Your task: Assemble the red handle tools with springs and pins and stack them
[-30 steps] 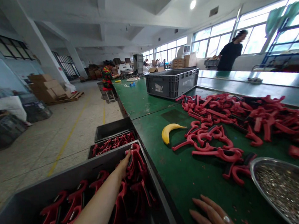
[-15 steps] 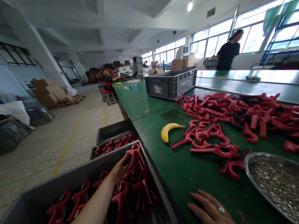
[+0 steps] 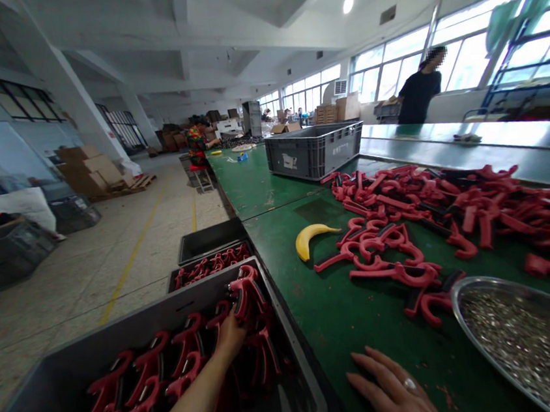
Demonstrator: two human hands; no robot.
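Observation:
My left hand [image 3: 229, 334] reaches into a grey bin [image 3: 301, 387] beside the table and lies among red hook-shaped handles [image 3: 145, 377] set in rows. Its fingertips are buried between the handles near the upright ones [image 3: 244, 291], so its grip does not show. My right hand [image 3: 395, 393], with a ring on one finger, lies flat and open on the green table [image 3: 336, 317], holding nothing. A loose pile of the same red handles [image 3: 452, 207] covers the table to the right.
A metal bowl [image 3: 529, 336] of small metal bits sits at the right front. A banana [image 3: 310, 236] lies mid-table, with a grey crate [image 3: 315, 149] beyond it. A second bin [image 3: 212, 262] with red handles stands on the floor side. A person in black [image 3: 418, 96] stands far right; another [image 3: 197, 145] sits far back.
My left hand has drawn back from the upright handles at the bin's far corner and sunk lower among the rows. My right hand has stayed flat on the table.

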